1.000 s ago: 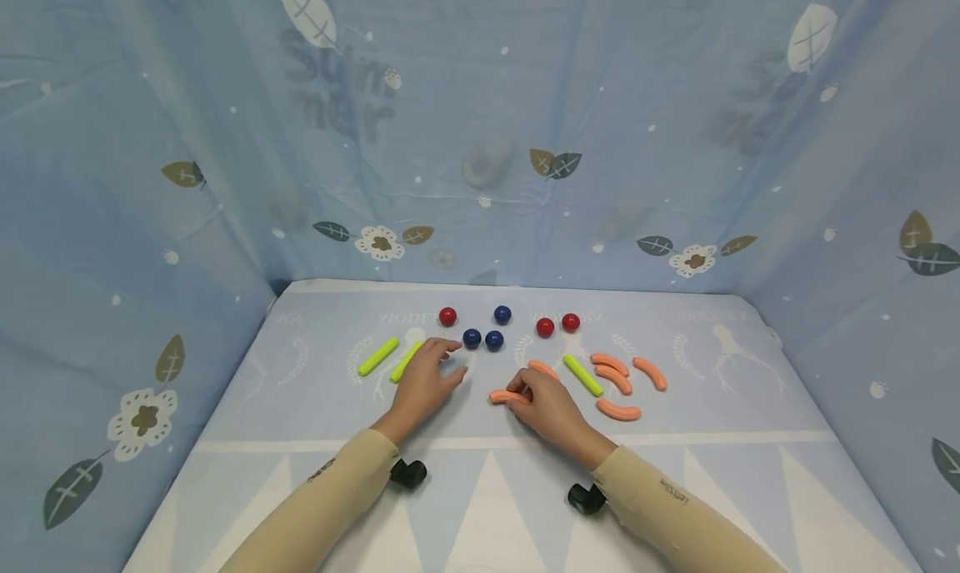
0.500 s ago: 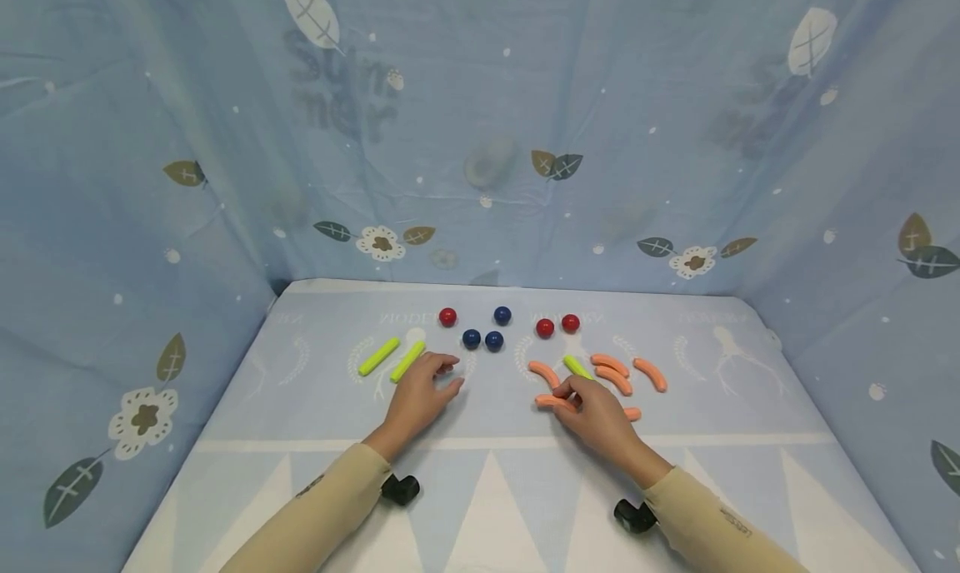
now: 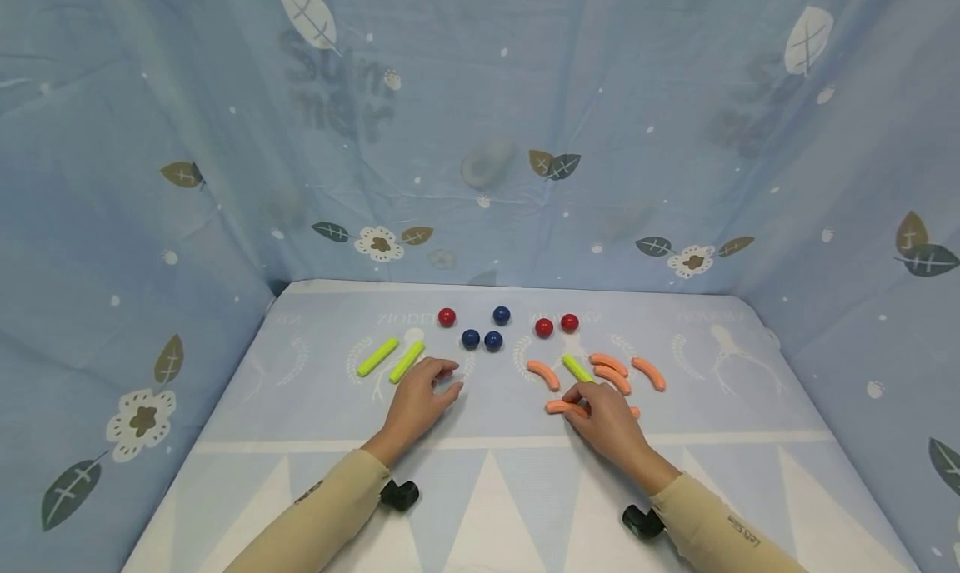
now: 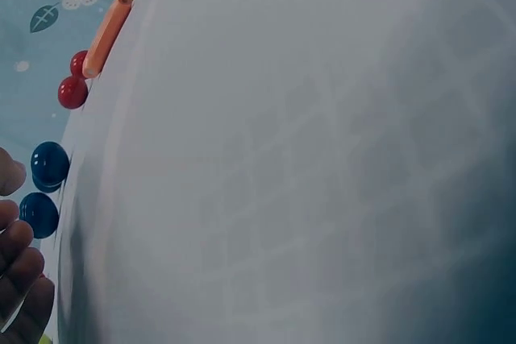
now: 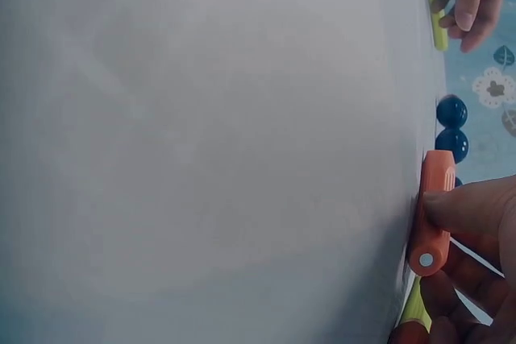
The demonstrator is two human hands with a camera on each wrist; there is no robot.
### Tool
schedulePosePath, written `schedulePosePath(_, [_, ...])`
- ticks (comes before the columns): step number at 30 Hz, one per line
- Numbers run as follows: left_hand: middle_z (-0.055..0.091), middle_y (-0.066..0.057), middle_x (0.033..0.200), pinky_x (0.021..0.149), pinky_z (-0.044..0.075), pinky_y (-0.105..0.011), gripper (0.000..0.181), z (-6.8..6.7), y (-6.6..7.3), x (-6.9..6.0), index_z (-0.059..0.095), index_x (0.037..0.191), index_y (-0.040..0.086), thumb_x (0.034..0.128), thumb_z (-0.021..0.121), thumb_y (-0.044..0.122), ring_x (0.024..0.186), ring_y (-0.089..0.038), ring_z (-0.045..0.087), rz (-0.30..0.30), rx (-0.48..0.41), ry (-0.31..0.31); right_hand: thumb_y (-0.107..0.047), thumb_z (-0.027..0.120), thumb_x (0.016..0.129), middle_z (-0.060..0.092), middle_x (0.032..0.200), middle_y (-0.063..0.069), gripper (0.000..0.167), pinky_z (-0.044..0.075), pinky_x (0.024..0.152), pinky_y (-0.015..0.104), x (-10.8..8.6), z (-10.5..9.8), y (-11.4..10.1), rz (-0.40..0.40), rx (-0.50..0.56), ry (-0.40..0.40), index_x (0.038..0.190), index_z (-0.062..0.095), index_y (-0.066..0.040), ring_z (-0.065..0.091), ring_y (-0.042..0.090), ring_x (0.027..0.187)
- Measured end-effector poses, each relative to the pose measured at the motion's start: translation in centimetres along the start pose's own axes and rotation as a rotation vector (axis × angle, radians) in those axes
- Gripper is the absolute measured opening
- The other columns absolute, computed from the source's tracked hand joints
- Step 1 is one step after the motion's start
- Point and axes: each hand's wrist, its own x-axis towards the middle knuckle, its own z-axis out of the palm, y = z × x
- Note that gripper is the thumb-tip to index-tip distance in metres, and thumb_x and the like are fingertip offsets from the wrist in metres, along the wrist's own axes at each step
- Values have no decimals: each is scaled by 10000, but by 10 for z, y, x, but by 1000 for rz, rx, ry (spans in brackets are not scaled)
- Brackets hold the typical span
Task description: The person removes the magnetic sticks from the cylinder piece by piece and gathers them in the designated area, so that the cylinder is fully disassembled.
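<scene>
My right hand (image 3: 609, 423) pinches an orange curved rod (image 3: 558, 406) between thumb and fingers, low over the table. In the right wrist view the thumb presses along the rod's side, and a pale round disc shows on its end. Just beyond that hand lie a green straight rod (image 3: 576, 367), its near end hidden, and another orange curved rod (image 3: 543, 375). My left hand (image 3: 420, 400) hovers with relaxed fingers, holding nothing, close to a green rod (image 3: 407, 362). Blue balls (image 3: 492, 341) sit ahead of it.
Several orange rods (image 3: 648, 373) lie right of the right hand, one partly hidden by it. Red balls (image 3: 543, 328) and one lone red ball (image 3: 447, 317) stand farther back. A second green rod (image 3: 377, 357) lies at left. Patterned blue cloth (image 3: 480, 123) walls the table (image 3: 480, 465).
My right hand has carried the orange rod rightward from the middle and slightly nearer, mostly in the first half second. The left hand has drawn back a little, uncovering the green rod near it.
</scene>
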Motion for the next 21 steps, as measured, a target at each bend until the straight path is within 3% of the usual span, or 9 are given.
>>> schedulePosePath(12, [678, 6, 1019, 838, 539, -370, 260, -3, -2, -11, 725, 1111, 107, 878, 806, 189, 935, -148, 627, -4, -35, -6, -142, 850, 838, 668, 937, -20, 175, 483, 659, 313, -6, -2, 3, -4, -31, 38, 971, 737, -136, 537, 136, 758])
schedulePosePath(21, [664, 52, 1018, 884, 542, -358, 175, -7, 4, -25, 713, 1044, 131, 895, 786, 187, 957, -109, 621, -22, -42, -59, -39, 782, 866, 650, 976, -21, 176, 535, 733, 355, -29, -30, 18, 49, -45, 60, 1014, 742, -125, 588, 139, 854])
